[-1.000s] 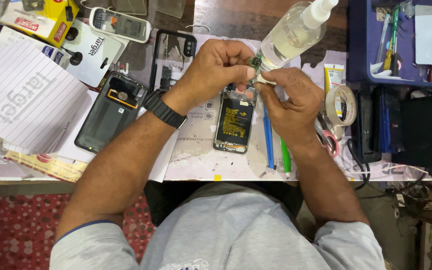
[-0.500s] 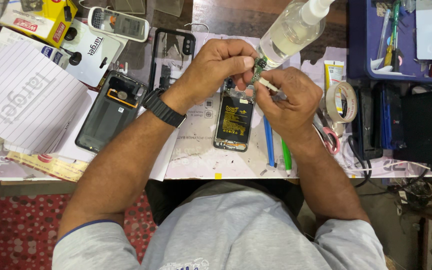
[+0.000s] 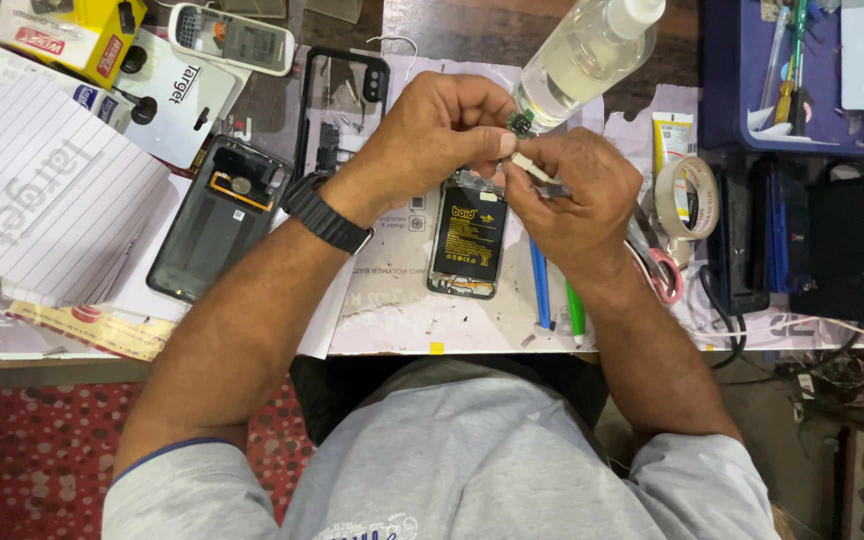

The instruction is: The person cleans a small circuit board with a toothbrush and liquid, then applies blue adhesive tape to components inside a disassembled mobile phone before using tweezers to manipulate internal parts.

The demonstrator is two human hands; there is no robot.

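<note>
Small green circuit board (image 3: 520,122) sits pinched between the thumb and fingertips of the left hand (image 3: 442,135), held up above the bench (image 3: 402,310), just in front of the clear plastic bottle (image 3: 577,55). Right hand (image 3: 572,195) is closed around a thin white-tipped tool (image 3: 532,168); its tip points at the board and looks to be touching or just beside it, can't tell which. Both hands are pressed close together, fingertips nearly meeting. Black wristwatch (image 3: 327,213) on the left wrist.

Directly below the hands: opened phone (image 3: 467,240) lying flat, back removed, black battery exposed. Blue pen (image 3: 540,285) and green pen (image 3: 574,308) lie side by side just right of it, partly under the right hand. Dark phone back cover (image 3: 214,220) lies well to the left, inner side up, next to a lined white notepad (image 3: 47,190). Clear black-rimmed phone case (image 3: 337,95) sits behind the left hand. Roll of tape (image 3: 687,195) and pink-handled scissors (image 3: 660,270) sit right of the right hand. Blue tray (image 3: 717,90) with tools is at far right.
</note>
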